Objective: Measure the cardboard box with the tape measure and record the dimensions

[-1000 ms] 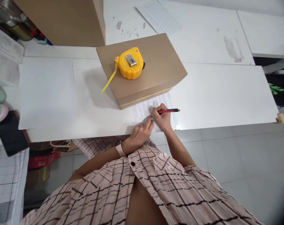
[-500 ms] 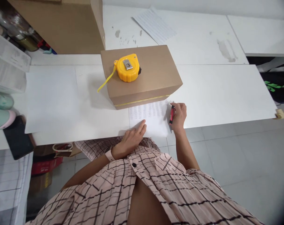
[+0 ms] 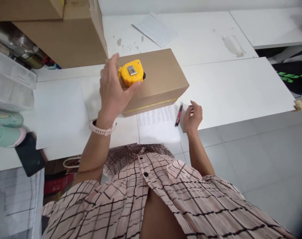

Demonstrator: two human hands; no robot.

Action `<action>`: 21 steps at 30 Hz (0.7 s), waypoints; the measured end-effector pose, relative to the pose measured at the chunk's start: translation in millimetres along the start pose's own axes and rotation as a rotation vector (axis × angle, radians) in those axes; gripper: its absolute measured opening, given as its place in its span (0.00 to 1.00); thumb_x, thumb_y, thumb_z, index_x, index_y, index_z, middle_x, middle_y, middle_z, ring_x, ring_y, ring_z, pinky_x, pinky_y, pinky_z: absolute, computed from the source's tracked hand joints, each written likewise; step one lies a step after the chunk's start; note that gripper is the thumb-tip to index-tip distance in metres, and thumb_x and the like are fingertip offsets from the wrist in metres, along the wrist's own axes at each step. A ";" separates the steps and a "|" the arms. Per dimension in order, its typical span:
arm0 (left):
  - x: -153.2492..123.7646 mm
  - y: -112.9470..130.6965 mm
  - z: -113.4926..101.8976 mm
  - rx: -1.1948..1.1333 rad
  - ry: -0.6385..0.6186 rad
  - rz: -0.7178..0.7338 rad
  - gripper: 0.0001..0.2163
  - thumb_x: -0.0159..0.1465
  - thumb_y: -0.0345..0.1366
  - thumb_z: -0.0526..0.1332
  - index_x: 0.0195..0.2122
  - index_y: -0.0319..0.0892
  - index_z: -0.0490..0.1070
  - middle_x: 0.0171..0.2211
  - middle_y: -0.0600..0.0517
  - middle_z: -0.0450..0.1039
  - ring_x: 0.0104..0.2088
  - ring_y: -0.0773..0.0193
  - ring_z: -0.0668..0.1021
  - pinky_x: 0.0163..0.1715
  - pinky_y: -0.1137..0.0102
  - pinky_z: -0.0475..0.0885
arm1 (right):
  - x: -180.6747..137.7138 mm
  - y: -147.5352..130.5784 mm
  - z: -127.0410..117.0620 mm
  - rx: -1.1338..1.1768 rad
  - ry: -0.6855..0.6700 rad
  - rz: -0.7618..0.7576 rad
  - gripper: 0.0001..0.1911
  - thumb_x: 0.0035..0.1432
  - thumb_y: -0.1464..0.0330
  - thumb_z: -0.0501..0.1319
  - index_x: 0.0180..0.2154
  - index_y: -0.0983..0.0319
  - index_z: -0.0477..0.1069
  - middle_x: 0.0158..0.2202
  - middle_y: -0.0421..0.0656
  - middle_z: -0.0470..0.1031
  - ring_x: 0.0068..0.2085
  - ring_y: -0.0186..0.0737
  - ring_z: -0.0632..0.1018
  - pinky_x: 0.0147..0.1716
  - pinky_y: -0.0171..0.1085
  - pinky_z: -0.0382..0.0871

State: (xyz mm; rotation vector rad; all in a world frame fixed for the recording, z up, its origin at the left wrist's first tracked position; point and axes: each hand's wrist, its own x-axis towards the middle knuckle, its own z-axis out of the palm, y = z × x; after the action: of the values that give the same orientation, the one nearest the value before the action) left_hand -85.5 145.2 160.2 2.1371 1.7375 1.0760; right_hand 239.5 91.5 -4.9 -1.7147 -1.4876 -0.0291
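A yellow tape measure [image 3: 131, 72] lies on top of a brown cardboard box [image 3: 161, 73]. My left hand [image 3: 114, 86] is at the box's left end, thumb and fingers spread around the tape measure without closing on it; whether the thumb touches it I cannot tell. Below the box's front side lies a sheet of paper with rows of small writing [image 3: 158, 129], its top edge against the box. A red and black pen [image 3: 179, 115] rests at the sheet's right edge. Just right of the pen is my right hand [image 3: 193, 117], fingers loosely curled and apart, holding nothing.
Larger cardboard boxes [image 3: 66, 39] are stacked at the back left. A blank white sheet [image 3: 60, 113], a black phone [image 3: 30, 154] and a mint cup [image 3: 4, 136] are on the left. Another written sheet [image 3: 154, 30] lies at the back of the white table [image 3: 230, 89].
My left hand has left the written sheet and moved up and left to the tape measure. My right hand has let go of the pen, which now lies on the paper.
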 end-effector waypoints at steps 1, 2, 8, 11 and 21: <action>7.6 -2.2 4.5 -0.006 -0.073 -0.043 0.38 0.60 0.51 0.72 0.65 0.43 0.57 0.64 0.42 0.64 0.65 0.46 0.66 0.65 0.47 0.59 | -1.2 -3.3 -1.8 0.013 0.039 -0.013 0.19 0.68 0.70 0.48 0.55 0.57 0.69 0.42 0.47 0.73 0.43 0.43 0.75 0.40 0.44 0.73; 12.0 -3.5 8.3 -0.007 -0.110 -0.067 0.36 0.60 0.51 0.72 0.63 0.42 0.59 0.62 0.42 0.66 0.63 0.46 0.67 0.64 0.47 0.59 | -2.3 -8.7 -4.0 0.033 0.075 -0.029 0.18 0.68 0.70 0.49 0.55 0.57 0.70 0.42 0.47 0.73 0.44 0.43 0.76 0.40 0.44 0.74; -21.0 16.2 4.1 -0.289 -0.098 0.094 0.29 0.56 0.53 0.73 0.53 0.43 0.69 0.51 0.46 0.74 0.53 0.50 0.76 0.54 0.55 0.72 | -2.6 -89.7 -27.5 0.373 0.064 0.060 0.15 0.71 0.57 0.51 0.49 0.54 0.73 0.44 0.46 0.76 0.47 0.44 0.78 0.46 0.47 0.75; -50.5 31.9 -4.0 -0.494 -0.270 0.128 0.27 0.57 0.51 0.72 0.53 0.44 0.69 0.49 0.48 0.75 0.48 0.56 0.79 0.46 0.62 0.76 | 2.0 -134.3 -40.0 0.762 -0.335 0.210 0.24 0.70 0.47 0.48 0.53 0.50 0.73 0.48 0.46 0.78 0.48 0.45 0.79 0.45 0.47 0.76; -56.7 -1.7 -29.0 -0.732 -0.227 -0.113 0.28 0.56 0.48 0.73 0.55 0.45 0.68 0.40 0.51 0.75 0.39 0.61 0.80 0.37 0.69 0.77 | 46.5 -139.3 -57.8 1.015 -0.470 0.245 0.22 0.58 0.49 0.67 0.48 0.53 0.73 0.36 0.40 0.74 0.35 0.38 0.75 0.39 0.43 0.76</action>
State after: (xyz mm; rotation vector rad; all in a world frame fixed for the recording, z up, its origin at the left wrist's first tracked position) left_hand -108.1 85.7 156.7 1.6026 1.1033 1.1481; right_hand 166.5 86.0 134.9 -1.0511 -1.2275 1.1267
